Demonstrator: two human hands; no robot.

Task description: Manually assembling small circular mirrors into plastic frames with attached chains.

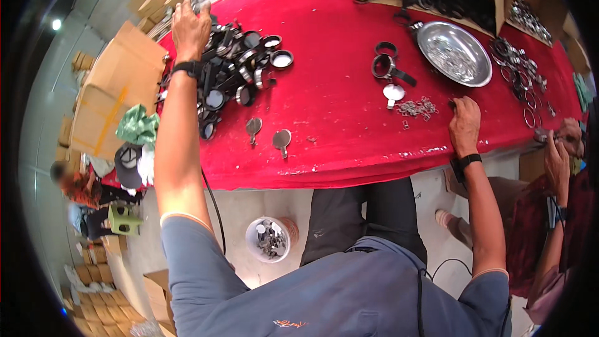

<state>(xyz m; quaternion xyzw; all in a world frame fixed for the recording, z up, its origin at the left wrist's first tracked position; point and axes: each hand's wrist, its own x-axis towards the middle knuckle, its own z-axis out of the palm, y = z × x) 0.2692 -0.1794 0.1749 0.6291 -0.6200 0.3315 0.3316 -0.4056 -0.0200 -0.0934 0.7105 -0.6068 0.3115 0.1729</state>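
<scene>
A person seated at a red-covered table [337, 125], arms wide apart.
The left hand [190, 30] stretches its fingers out, slightly parted, by the far left edge of a pile of black ring fittings [228, 65]; the right hand [465, 126] bends its fingers beside small metal links [424, 109], whether gripping any I can't tell. Orange lettering [291, 323] marks the blue-grey shirt [312, 293].

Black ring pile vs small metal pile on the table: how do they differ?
Size: the black ring pile spreads wide, with large pieces; the small metal pile covers a small patch with tiny ones.
Colour: the black ring pile is mostly black with pale discs; the small metal pile is silvery.
Pose: the black ring pile is heaped; the small metal pile lies nearly flat.
Shared: both lie loose on red cloth.
</scene>
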